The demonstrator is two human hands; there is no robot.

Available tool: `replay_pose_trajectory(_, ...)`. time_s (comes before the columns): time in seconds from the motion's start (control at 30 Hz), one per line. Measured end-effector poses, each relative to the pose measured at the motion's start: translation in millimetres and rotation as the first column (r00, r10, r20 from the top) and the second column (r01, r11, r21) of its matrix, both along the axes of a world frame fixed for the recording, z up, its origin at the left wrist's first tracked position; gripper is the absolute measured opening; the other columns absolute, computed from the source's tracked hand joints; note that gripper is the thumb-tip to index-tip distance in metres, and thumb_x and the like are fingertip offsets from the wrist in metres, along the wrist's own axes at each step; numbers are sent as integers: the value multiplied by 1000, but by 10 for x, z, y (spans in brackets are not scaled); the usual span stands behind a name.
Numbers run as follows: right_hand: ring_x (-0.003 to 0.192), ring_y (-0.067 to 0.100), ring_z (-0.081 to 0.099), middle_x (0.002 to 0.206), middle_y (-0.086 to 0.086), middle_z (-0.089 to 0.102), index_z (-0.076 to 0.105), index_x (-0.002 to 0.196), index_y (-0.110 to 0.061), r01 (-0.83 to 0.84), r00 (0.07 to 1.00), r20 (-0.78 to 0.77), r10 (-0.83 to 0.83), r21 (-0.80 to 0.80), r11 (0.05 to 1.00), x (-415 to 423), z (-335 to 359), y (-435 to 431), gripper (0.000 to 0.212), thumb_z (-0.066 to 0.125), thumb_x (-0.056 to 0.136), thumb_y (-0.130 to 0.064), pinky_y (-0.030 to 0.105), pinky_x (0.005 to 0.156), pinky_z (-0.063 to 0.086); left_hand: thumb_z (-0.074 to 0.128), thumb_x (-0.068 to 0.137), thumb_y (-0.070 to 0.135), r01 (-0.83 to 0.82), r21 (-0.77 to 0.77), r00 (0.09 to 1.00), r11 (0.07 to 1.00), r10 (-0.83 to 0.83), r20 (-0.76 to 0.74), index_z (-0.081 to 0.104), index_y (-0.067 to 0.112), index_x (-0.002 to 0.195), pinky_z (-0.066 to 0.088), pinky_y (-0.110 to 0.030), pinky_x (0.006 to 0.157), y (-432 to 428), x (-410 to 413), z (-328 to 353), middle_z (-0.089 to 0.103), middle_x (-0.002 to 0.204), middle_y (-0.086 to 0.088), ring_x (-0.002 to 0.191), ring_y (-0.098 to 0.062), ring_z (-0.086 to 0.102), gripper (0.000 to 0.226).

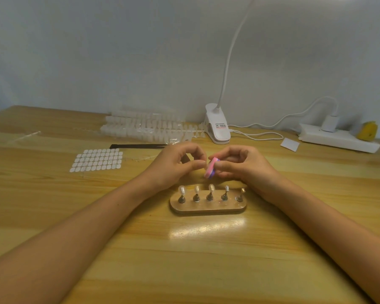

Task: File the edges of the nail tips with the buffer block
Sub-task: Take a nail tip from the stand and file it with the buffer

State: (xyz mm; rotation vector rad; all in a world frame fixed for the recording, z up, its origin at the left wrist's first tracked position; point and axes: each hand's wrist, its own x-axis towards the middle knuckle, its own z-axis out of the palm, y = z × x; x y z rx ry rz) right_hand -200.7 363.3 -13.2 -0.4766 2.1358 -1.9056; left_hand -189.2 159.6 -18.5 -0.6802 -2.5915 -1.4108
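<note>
"Pink-and-purple foam buffer block (211, 168): where?"

"Just behind the oval wooden peg stand (207, 207), pinched in the right hand (239, 165). It touches the pressed-together fingertips (198, 165) of the left hand (173, 166), which presumably pinch the fifth nail tip, too small to see."

"Progress?"

"Four clear nail tips (211, 188) stand on its pegs; the peg at its right end (243, 190) is bare. Which are filed, I cannot tell."

Clip lamp base (218, 128) label: there's a small sticker with red and dark print, way too blurry to read.
Everything else: no readable text anywhere.
</note>
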Motion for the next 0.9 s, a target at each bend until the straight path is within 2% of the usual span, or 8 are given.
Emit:
replay_pose_trajectory(0.13, 95, 28, 74, 103, 18, 75, 62, 107, -2, 231, 973, 22, -230, -160, 960, -8, -12, 40, 27, 71, 83, -11, 34, 83, 61, 63, 90, 28, -1, 60, 995, 998, -5, 95, 65, 27, 86, 43, -8, 58, -25, -2, 22, 62, 91, 13, 68, 9, 53, 5)
replay_pose_trajectory(0.2, 96, 24, 74, 104, 14, 75, 60, 106, -4, 293, 954, -19, -299, -158, 943, 12, -18, 112, 23, 69, 85, -5, 31, 81, 61, 66, 87, 30, -2, 89, 989, 996, -11, 148, 67, 26, 86, 41, -13, 59, -26, -2, 33, 64, 95, 12, 69, 3, 53, 4)
replay_pose_trajectory(0.4, 94, 22, 74, 102, 11, 75, 63, 99, 0, 76, 985, -166, -52, 143, 987, 118, 28, 151, 23, 75, 80, 2, 27, 77, 60, 70, 83, 32, -76, 153, 974, 985, 41, 222, 69, 30, 81, 37, -12, 54, 22, 23, 56, 64, 76, 20, 59, 0, 47, 3)
replay_pose_trajectory(0.5, 94, 30, 74, 101, 16, 75, 64, 100, 1, 13, 994, -106, -7, 59, 998, 138, 23, 63, 21, 73, 81, 2, 37, 79, 62, 67, 87, 26, -58, 119, 988, 991, 40, 146, 67, 27, 83, 41, -19, 64, 39, 29, 44, 63, 89, 11, 70, -5, 49, 5)
replay_pose_trajectory(0.6, 95, 27, 74, 101, 14, 76, 64, 103, -1, 171, 979, -106, -172, -17, 985, 128, 30, 73, 22, 72, 83, -2, 34, 78, 62, 66, 88, 26, -50, 143, 989, 988, 28, 147, 67, 26, 85, 40, -14, 59, 9, 30, 27, 61, 85, 14, 65, -1, 46, 4)
replay_pose_trajectory(0.73, 90, 26, 75, 97, 13, 77, 64, 101, 3, 70, 989, -131, -64, 40, 997, 153, 3, 70, 21, 72, 82, 2, 28, 72, 61, 66, 88, 26, -68, 130, 993, 989, 54, 106, 66, 25, 83, 39, -10, 57, 24, -2, -9, 60, 84, 15, 61, 6, 48, 5)
replay_pose_trajectory(0.83, 91, 24, 75, 96, 9, 77, 66, 100, -2, 153, 975, -157, -154, -20, 988, 153, -4, 37, 19, 73, 81, -1, 25, 71, 61, 66, 88, 27, -70, 147, 992, 987, 53, 117, 67, 25, 85, 38, -9, 53, 8, -11, -13, 60, 77, 23, 58, 6, 48, 4)
replay_pose_trajectory(0.9, 92, 24, 75, 95, 9, 77, 66, 101, -1, 186, 969, -159, -188, -24, 982, 138, -5, 40, 21, 73, 81, -1, 25, 72, 61, 66, 88, 28, -72, 154, 993, 985, 56, 108, 67, 25, 85, 39, -9, 53, -2, -13, -26, 61, 80, 19, 59, 6, 48, 4)
